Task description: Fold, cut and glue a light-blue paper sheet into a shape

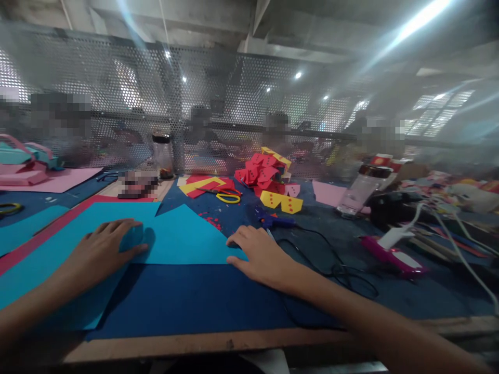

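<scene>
My left hand (111, 241) lies over a large blue paper sheet (50, 265), fingers stretched and thumb spread apart. Beside it, a second blue sheet (183, 236) with a pointed top lies flat on the table. My right hand (263, 254) is at that sheet's right corner, its fingers bent and its thumb apart from them. Paper shows in the gap between thumb and fingers; I see no firm grip. Just beyond the right hand lies a blue glue gun (278, 221) with a black cord. Scissors with yellow and red handles (228, 196) rest behind the sheets.
Red paper pieces (261, 171) are piled at the back, with a yellow cut-out (281, 201) in front. Clear bottles stand at left (163, 158) and right (362, 189). A magenta-and-white tool (393, 257) lies right. Behind runs a perforated metal screen (234, 88), people beyond it.
</scene>
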Tool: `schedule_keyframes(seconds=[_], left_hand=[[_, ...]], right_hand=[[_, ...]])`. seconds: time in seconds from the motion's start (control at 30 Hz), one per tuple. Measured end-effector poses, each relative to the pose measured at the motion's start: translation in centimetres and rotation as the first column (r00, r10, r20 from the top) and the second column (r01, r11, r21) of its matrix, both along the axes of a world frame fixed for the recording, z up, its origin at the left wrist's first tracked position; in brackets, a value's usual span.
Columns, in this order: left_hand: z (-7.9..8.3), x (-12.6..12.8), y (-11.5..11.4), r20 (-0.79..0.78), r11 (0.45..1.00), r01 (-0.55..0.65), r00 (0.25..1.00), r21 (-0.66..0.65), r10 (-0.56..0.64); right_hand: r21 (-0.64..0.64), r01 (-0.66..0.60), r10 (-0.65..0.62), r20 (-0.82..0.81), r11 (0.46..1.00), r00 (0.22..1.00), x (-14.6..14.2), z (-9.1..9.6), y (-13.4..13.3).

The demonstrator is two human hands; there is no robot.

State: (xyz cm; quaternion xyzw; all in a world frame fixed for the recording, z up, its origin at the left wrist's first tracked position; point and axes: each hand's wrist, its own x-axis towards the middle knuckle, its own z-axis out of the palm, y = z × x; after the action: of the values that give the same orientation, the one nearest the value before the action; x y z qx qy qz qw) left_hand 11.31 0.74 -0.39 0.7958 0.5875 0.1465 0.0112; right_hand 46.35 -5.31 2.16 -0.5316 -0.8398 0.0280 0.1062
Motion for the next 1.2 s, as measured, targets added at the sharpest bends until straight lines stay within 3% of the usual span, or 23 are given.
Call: schedule_keyframes(seconds=[0.6, 0.8, 0.97, 1.2], left_hand=[[-1.4, -0.3, -0.2, 0.052, 0.999, -0.006, 0.999, 0.042, 0.004], [-0.8, -0.1, 0.3, 0.163, 0.995, -0.098, 0.982, 0.018, 0.094], [-0.5, -0.2, 1.3, 0.362, 0.992, -0.129, 0.924, -0.001, 0.121], [2.6, 0.4, 0.8, 0.6, 0.992, -0.124, 0.791, -0.03, 0.117]], right_hand=[[0.065, -0.087, 0.087, 0.008, 0.994, 0.996, 0.5, -0.7, -0.3], [0.092, -0.093, 0.092, 0.015, 0.991, 0.996, 0.5, -0.9, -0.4], [0.094, -0.089, 0.089, 0.012, 0.992, 0.996, 0.4, -1.0, -0.4], [0.085, -0.031, 0.038, -0.082, 0.996, 0.996, 0.4, -1.0, -0.3]])
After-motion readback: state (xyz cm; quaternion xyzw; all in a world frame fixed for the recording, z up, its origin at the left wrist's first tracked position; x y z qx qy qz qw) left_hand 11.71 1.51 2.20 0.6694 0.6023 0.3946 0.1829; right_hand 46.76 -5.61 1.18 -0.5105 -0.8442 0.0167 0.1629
